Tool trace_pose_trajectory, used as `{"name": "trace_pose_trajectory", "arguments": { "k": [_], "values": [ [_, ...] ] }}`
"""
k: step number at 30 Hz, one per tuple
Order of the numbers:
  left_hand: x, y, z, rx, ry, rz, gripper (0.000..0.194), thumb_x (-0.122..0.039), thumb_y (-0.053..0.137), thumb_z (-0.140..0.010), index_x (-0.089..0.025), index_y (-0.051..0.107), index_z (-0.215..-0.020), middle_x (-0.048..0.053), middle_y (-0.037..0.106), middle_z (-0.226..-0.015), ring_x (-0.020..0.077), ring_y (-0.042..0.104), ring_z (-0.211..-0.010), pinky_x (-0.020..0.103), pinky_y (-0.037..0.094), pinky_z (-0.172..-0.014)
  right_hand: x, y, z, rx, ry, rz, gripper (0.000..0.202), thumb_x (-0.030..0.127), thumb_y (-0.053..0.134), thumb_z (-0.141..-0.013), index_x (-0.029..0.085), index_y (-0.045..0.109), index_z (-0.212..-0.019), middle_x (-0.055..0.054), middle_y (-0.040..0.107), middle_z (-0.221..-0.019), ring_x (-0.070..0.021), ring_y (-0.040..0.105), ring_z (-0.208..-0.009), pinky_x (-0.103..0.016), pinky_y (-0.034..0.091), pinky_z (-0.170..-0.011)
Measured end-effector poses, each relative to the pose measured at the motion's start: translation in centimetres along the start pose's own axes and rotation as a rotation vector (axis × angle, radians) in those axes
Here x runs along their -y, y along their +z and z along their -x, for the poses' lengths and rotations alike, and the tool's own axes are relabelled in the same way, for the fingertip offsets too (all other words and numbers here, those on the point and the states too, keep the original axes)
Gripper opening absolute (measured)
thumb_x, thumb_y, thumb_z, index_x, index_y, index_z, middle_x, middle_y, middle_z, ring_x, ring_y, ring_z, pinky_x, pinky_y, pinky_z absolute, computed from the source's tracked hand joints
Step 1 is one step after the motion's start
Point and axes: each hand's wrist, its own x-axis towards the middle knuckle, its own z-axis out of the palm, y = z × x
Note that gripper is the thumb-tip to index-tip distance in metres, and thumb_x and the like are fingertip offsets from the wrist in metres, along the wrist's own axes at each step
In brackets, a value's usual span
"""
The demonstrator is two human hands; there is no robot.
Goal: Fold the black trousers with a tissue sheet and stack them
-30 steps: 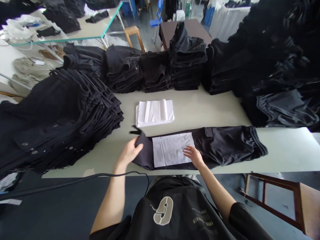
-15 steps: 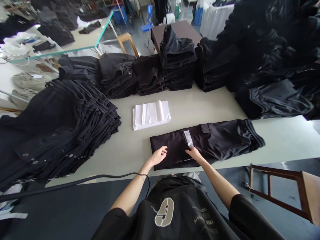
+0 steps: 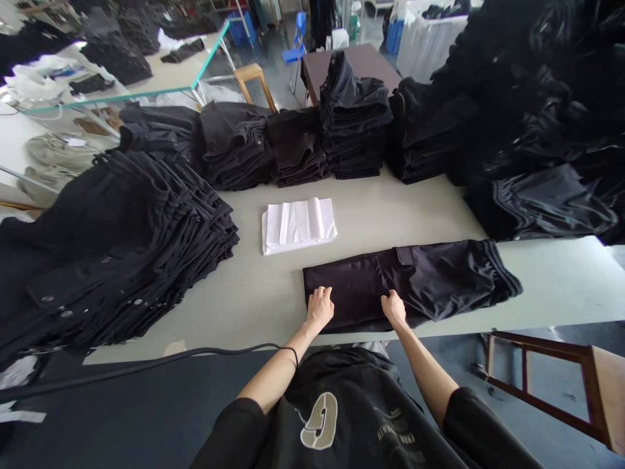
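Observation:
A pair of black trousers [image 3: 439,277] lies folded lengthwise across the table, with its gathered waistband at the right and a flap pocket on its upper side. My left hand [image 3: 320,307] rests on the leg near the left end, fingers bent and slightly apart on the cloth. Farther right, my right hand [image 3: 393,308] is closed on the cloth near a crease across the leg, thumb and fingers together. Beyond the trousers lies a stack of white sheets [image 3: 300,225], the top one partly curled.
A large heap of dark trousers [image 3: 122,241] fills the table's left side. Several folded black stacks [image 3: 354,124] line the back edge, and a dark pile [image 3: 537,98] rises at the right. A black cable [image 3: 195,352] crosses the front edge. A wooden stool [image 3: 541,345] stands at lower right.
The white strip seen on the trouser leg is now out of sight. My left hand has turned, its fingers now pointing away from me. My right hand has closed on the cloth.

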Motion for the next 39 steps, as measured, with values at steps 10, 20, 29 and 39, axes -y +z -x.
{"name": "trace_pose_trajectory", "arguments": {
  "k": [10, 20, 29, 39],
  "values": [
    [-0.2, 3.0, 0.3, -0.036, 0.208, -0.065, 0.062, -0.022, 0.044, -0.098, -0.014, 0.039, -0.16, 0.017, 0.034, -0.168, 0.0314, 0.024, -0.159, 0.057, 0.021, -0.129, 3.1, -0.4, 1.8, -0.343, -0.512, 0.224, 0.059, 0.02, 0.046, -0.09, 0.011, 0.05, -0.148, -0.023, 0.059, -0.137, -0.0352, 0.055, -0.129, -0.048, 0.046, -0.106],
    [1.4, 2.8, 0.7, -0.095, -0.034, -0.004, 0.059, -0.021, 0.04, -0.1, -0.013, 0.041, -0.159, 0.016, 0.035, -0.168, 0.0296, 0.026, -0.158, 0.055, 0.024, -0.129, 3.4, 3.8, -2.9, -0.287, -0.766, 0.326, 0.061, 0.029, 0.038, -0.101, 0.01, 0.039, -0.159, -0.015, 0.034, -0.168, -0.0319, 0.026, -0.156, -0.056, 0.014, -0.127],
    [3.6, 2.8, 0.0, -0.266, -0.201, 0.21, 0.06, -0.02, 0.051, -0.095, -0.01, 0.044, -0.153, 0.024, 0.036, -0.165, 0.0342, 0.028, -0.157, 0.054, 0.033, -0.126, 2.8, 4.2, -3.6, -0.336, -0.748, 0.239, 0.06, 0.027, 0.039, -0.099, 0.009, 0.04, -0.156, -0.02, 0.035, -0.165, -0.0321, 0.029, -0.154, -0.053, 0.029, -0.123],
    [7.4, 0.5, 1.2, 0.164, -0.688, 1.259, 0.044, -0.054, 0.07, -0.081, -0.013, 0.071, -0.098, 0.017, 0.077, -0.103, 0.0293, 0.074, -0.098, 0.04, 0.059, -0.089, -0.6, 5.0, -3.2, -0.516, -0.714, 0.151, 0.058, 0.01, 0.032, -0.094, 0.013, 0.046, -0.15, -0.021, 0.051, -0.145, -0.0306, 0.049, -0.136, -0.05, 0.046, -0.112]
  ]
}}
